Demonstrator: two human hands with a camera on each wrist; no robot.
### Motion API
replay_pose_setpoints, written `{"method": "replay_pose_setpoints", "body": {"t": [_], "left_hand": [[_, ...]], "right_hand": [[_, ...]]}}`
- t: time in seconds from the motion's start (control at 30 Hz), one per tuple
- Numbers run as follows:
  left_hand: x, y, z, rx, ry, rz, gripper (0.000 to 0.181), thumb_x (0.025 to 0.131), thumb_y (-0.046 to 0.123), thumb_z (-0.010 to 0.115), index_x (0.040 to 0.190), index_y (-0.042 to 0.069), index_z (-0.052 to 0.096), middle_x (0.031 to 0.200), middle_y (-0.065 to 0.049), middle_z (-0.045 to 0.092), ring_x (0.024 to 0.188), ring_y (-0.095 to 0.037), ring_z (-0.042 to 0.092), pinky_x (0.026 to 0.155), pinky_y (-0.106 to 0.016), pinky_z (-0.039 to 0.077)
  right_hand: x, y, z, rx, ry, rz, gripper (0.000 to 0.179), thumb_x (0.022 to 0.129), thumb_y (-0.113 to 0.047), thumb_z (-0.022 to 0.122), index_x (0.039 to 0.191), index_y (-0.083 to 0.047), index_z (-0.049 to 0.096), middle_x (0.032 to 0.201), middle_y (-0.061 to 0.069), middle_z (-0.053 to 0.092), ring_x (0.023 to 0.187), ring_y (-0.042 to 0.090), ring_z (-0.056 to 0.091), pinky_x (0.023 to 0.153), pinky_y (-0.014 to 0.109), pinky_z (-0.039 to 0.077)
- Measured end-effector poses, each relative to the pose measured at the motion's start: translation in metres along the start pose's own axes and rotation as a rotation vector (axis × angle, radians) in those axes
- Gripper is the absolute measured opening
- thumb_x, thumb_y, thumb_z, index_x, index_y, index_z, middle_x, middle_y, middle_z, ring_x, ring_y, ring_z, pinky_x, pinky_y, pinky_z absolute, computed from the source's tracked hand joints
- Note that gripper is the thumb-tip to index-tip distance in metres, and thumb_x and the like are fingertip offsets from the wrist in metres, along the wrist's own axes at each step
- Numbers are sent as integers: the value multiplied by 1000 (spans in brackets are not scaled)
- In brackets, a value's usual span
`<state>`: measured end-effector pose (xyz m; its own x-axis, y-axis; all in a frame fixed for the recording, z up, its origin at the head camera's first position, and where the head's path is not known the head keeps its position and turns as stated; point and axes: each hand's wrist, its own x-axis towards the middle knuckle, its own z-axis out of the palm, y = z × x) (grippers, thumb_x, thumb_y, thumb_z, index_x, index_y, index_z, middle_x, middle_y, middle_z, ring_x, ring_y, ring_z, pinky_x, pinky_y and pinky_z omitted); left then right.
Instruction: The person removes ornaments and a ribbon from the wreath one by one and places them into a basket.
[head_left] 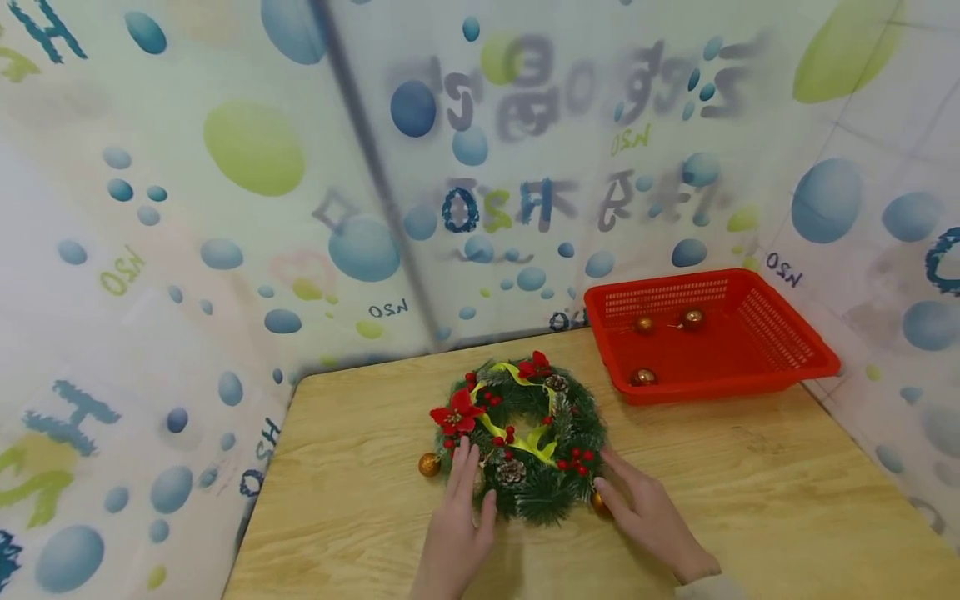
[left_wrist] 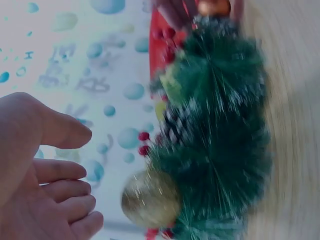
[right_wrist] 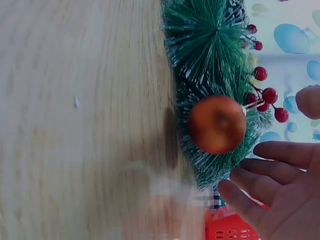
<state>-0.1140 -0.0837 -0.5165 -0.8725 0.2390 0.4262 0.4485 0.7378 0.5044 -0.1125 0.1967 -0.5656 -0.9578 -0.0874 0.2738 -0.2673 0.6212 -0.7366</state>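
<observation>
A green Christmas wreath [head_left: 525,437] with red flowers, berries, pine cones and a yellow ribbon lies flat on the wooden table [head_left: 352,508]. My left hand [head_left: 459,517] lies with straight fingers at the wreath's near-left edge, beside a gold ball [head_left: 429,464]. My right hand [head_left: 645,512] reaches the near-right edge, fingertips by an orange-gold ball [head_left: 598,502]. That ball [right_wrist: 217,124] hangs against the wreath [right_wrist: 210,60], with my right fingers [right_wrist: 265,185] just off it. In the left wrist view the gold ball [left_wrist: 150,199] sits by the wreath [left_wrist: 220,135], my left fingers [left_wrist: 65,192] apart from it.
A red plastic basket [head_left: 795,350] stands at the table's back right with three gold balls [head_left: 643,325] in it. Bubble-patterned sheets wall in the table on the left, back and right. Bare wood stretches to the left and right of the wreath.
</observation>
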Motion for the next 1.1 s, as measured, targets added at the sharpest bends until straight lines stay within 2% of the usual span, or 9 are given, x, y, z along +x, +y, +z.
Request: {"method": "replay_pose_setpoints", "body": {"t": [0.07, 0.13, 0.2, 0.3, 0.4, 0.53, 0.77, 0.87, 1.1], "left_hand": [[4, -8, -1, 8, -20, -35, 67, 96, 12, 69, 154, -1, 38, 162, -22, 34, 144, -41, 42, 85, -39, 61], [7, -16, 0, 5, -40, -64, 68, 96, 14, 69, 154, -3, 37, 162, -23, 32, 146, -43, 39, 100, -50, 54], [10, -23, 2, -27, -71, -104, 69, 97, 18, 68, 154, -4, 36, 163, -24, 30, 147, -44, 36, 108, -55, 44], [15, -35, 5, -82, -125, -155, 71, 100, 26, 65, 156, -4, 33, 165, -24, 26, 149, -45, 31, 113, -60, 36], [19, -44, 8, -103, -173, -190, 75, 101, 36, 62, 158, -1, 29, 167, -21, 22, 150, -45, 28, 114, -64, 33], [21, -51, 11, -104, -179, -214, 81, 100, 46, 61, 159, 2, 28, 168, -16, 19, 151, -44, 26, 113, -66, 33], [21, -54, 10, -91, -179, -253, 84, 98, 53, 59, 159, 3, 31, 168, -14, 21, 151, -44, 28, 112, -67, 36], [21, -55, 11, -84, -184, -250, 84, 98, 53, 60, 158, 2, 31, 168, -15, 22, 150, -45, 29, 111, -67, 37], [19, -58, 14, -56, -222, -256, 86, 96, 57, 60, 156, 0, 37, 166, -16, 29, 152, -43, 28, 113, -67, 35]], "right_hand": [[-2, -2, 2, -17, 23, -18, 51, 104, -25, 60, 143, 6, 52, 147, 25, 53, 131, 42, 56, 103, 59, 48], [-4, -4, 3, -40, 43, -35, 51, 102, -23, 62, 142, 7, 53, 146, 26, 53, 129, 42, 58, 102, 58, 49], [-5, -6, 4, -57, 62, -48, 50, 101, -21, 64, 142, 7, 54, 145, 25, 54, 129, 41, 59, 101, 58, 50], [-9, -9, 4, -79, 85, -76, 50, 100, -19, 65, 141, 8, 54, 145, 25, 55, 128, 39, 59, 99, 57, 51], [-14, -12, 6, -99, 109, -98, 50, 99, -18, 67, 140, 8, 55, 145, 24, 56, 128, 37, 59, 98, 55, 52], [-18, -15, 11, -133, 127, -113, 52, 96, -17, 70, 140, 7, 55, 145, 25, 55, 128, 38, 59, 98, 53, 51], [-15, -21, 21, -157, 22, -44, 55, 102, -29, 62, 145, 4, 51, 151, 25, 48, 133, 44, 54, 102, 56, 50], [-14, -18, 24, -168, 9, -30, 54, 103, -29, 60, 144, 6, 52, 150, 27, 48, 131, 45, 55, 102, 55, 51], [-14, -12, 26, -211, 12, -104, 53, 103, -26, 60, 140, 11, 53, 148, 31, 47, 131, 45, 55, 102, 53, 50]]}}
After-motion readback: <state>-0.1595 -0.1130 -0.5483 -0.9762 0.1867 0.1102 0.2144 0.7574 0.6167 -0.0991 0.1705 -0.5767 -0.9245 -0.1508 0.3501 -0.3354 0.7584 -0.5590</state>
